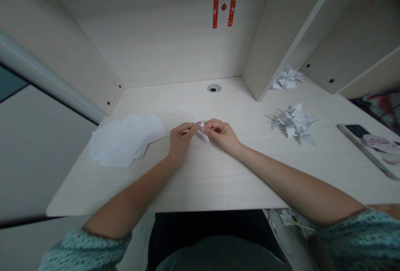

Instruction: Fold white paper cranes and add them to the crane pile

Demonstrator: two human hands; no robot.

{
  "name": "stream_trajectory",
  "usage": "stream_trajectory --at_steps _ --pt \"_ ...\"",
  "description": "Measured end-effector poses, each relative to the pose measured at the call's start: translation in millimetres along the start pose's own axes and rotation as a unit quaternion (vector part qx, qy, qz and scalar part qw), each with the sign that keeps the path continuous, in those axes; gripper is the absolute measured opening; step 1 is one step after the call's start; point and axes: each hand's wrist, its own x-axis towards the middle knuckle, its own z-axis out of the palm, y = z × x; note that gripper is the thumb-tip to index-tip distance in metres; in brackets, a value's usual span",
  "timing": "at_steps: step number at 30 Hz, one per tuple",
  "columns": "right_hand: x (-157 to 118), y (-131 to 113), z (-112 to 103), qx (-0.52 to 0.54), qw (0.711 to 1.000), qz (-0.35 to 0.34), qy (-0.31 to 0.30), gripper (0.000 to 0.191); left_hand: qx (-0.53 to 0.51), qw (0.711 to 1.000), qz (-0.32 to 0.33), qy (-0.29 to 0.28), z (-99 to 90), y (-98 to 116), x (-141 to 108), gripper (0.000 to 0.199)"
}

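Over the middle of the pale desk [200, 179], a small piece of folded white paper [204, 136] is pinched between both hands. My left hand [182, 135] grips its left side with thumb and forefinger closed. From the other side, my right hand [223, 134] pinches it too, the fingertips of both hands almost meeting. Pointed white corners stick out above and below the fingers. The paper's middle is hidden by the thumbs.
Loose white paper sheets [125, 139] lie spread at the left. On the right sits a heap of folded paper pieces [293, 121], with another heap [287, 78] behind the upright panel [275, 33]. A phone [371, 146] lies far right. A cable hole [214, 89] is at the back.
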Motion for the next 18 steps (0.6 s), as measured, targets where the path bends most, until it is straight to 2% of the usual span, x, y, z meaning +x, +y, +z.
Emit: stream_trajectory --at_steps 14,18 --pt "-5 -8 0 -0.053 0.997 -0.058 -0.005 0.033 -0.006 1.0 0.002 -0.022 0.4 4 -4 0.029" --pt "-4 -2 2 -0.056 0.998 -0.039 0.002 0.032 -0.01 0.999 0.001 -0.032 0.3 0 -1 0.031"
